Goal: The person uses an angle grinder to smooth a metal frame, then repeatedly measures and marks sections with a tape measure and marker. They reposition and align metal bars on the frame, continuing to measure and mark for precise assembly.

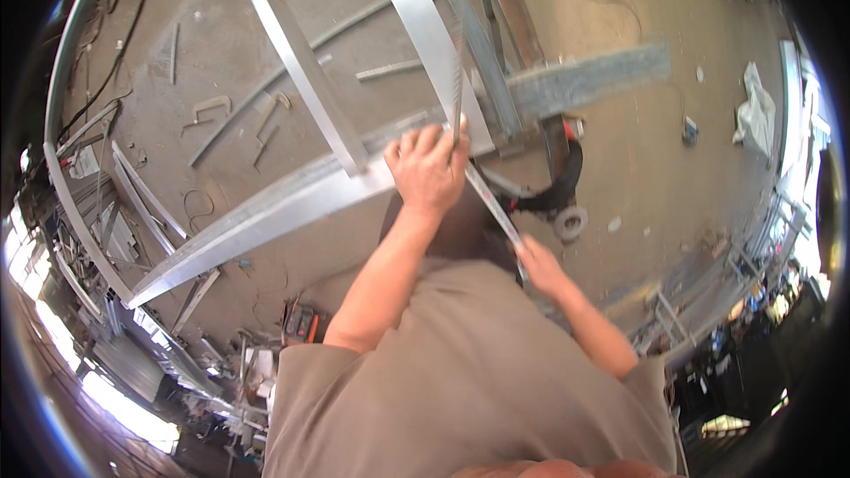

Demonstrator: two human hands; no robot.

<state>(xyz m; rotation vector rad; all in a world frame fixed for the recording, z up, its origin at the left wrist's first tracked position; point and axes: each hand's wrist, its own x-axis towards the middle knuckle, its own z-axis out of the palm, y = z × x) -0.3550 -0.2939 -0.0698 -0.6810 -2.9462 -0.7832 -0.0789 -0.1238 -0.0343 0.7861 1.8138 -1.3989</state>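
My left hand (428, 169) rests over the near bar (265, 226) of a shiny metal frame, beside its joint with a wide crossbar (425, 26). A narrow marked measuring strip (458, 79) passes between its thumb and forefinger and runs up along the crossbar. Below that hand, a pale flat marked length (491, 202) slants towards my body, and my right hand (541, 265) is closed around its lower part. Whether both lengths are one piece is hidden by the left hand. A second, thinner crossbar (299, 60) meets the near bar further left.
Clamps (269, 116) and loose metal bars (236, 119) lie on the floor inside the frame. A grey steel beam (591, 79) and a white wheel (570, 222) are at the right. An orange and black case (300, 324) stands lower left. A white bag (756, 113) lies far right.
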